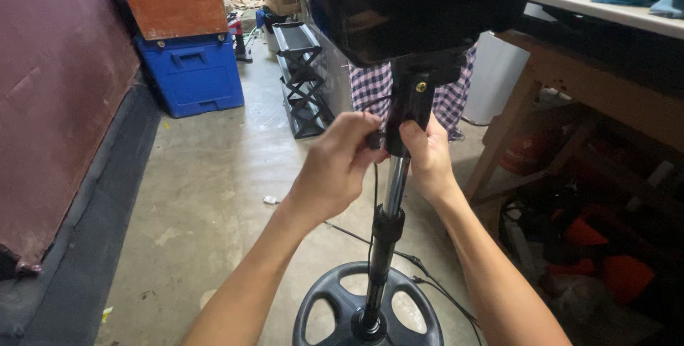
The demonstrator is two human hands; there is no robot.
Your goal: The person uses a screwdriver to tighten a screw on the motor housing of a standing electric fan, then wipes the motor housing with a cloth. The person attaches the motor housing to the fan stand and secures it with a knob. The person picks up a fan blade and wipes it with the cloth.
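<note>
We see two hands at mid-frame: the left hand (340, 164) pinches one black knob (375, 139), the right hand (426, 155) grips one fan stand pole (396, 186).

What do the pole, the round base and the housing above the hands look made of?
Pole: likely chromed metal, mirror-bright with sharp reflections. Base: probably moulded plastic, matte black with cut-out openings, though painted metal can't be ruled out. Housing: glossy black plastic by its soft window-like highlights. Both hands, left and right, grip the black neck just below it.
</note>
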